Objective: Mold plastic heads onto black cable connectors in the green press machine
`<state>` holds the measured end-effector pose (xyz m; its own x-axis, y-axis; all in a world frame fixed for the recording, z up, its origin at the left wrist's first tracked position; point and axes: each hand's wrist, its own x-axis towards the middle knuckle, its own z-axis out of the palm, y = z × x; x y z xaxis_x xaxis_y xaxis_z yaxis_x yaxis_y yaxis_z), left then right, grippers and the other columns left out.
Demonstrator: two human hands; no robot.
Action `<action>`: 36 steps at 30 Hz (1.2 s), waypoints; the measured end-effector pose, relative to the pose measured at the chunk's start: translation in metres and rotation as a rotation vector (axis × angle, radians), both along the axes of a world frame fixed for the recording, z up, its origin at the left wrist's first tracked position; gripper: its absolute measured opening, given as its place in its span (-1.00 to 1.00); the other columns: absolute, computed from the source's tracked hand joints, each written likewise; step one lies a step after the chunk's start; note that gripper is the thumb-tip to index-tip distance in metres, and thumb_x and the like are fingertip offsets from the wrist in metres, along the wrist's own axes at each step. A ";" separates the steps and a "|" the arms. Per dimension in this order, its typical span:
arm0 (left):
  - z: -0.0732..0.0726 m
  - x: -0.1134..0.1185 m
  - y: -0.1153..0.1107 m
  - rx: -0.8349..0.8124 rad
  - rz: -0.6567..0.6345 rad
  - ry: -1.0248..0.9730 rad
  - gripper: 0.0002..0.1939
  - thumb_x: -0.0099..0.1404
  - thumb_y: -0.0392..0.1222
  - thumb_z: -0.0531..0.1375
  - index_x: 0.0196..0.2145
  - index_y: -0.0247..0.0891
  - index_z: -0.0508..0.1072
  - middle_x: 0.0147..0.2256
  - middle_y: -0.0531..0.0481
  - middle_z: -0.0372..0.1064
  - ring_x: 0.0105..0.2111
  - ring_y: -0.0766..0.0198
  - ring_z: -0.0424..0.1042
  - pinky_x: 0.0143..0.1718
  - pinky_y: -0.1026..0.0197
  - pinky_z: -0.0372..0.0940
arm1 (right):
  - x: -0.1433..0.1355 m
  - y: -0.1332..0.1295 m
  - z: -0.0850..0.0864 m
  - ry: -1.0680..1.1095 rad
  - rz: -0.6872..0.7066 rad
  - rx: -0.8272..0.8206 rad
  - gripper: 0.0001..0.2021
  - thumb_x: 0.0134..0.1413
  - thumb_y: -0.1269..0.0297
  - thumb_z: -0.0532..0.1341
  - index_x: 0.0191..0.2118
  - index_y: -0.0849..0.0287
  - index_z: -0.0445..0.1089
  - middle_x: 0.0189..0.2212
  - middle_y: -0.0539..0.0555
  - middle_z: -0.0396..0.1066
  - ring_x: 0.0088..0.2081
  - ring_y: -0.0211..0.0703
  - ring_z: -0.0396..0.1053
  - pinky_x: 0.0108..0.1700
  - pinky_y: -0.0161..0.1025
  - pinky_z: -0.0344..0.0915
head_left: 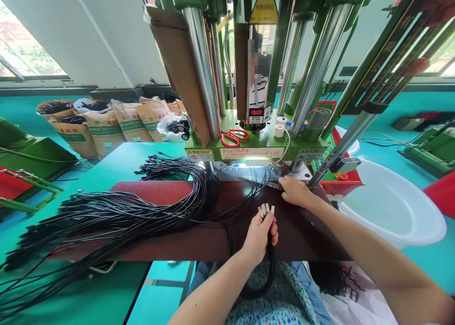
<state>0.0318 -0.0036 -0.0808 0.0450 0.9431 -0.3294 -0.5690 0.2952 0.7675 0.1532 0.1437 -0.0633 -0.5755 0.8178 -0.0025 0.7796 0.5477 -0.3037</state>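
Observation:
My left hand (260, 234) is closed around a bundle of black cables (272, 263) with bare metal plugs (265, 209) sticking up above the thumb. The bundle loops down in front of my lap. To the right, my right hand (294, 190) has its fingers curled over the right end of a metal mould plate (268, 180) at the press's base. Several thin cables (254, 190) run from that plate over the brown board (298, 225). A large heap of black cables (142, 211) lies on the left of the board.
The green press (245, 147) stands ahead with steel columns. Red-handled scissors (233, 137) lie on its ledge. At right are a white basin (387, 201) and a red control box (336, 168). Paper sacks (103, 125) stand behind left. A person's reflection shows in the press's shiny centre part.

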 end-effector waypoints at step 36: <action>0.001 0.028 0.006 0.045 -0.178 0.356 -0.69 0.09 0.02 0.17 -0.54 -0.27 0.21 -0.74 0.22 0.01 -0.77 0.52 -0.01 -0.75 0.39 -0.10 | 0.043 -0.130 -0.026 1.110 -0.404 -0.707 -0.48 0.12 0.04 0.06 0.13 0.24 0.14 -0.73 -0.16 0.06 -0.75 -0.44 -0.02 -0.76 -0.50 -0.09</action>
<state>0.0596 0.0019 -0.0797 0.0993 0.9447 -0.3125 -0.2082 0.3269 0.9219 0.1957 0.0133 -0.0895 -0.2736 0.9442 -0.1833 0.0141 -0.1866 -0.9823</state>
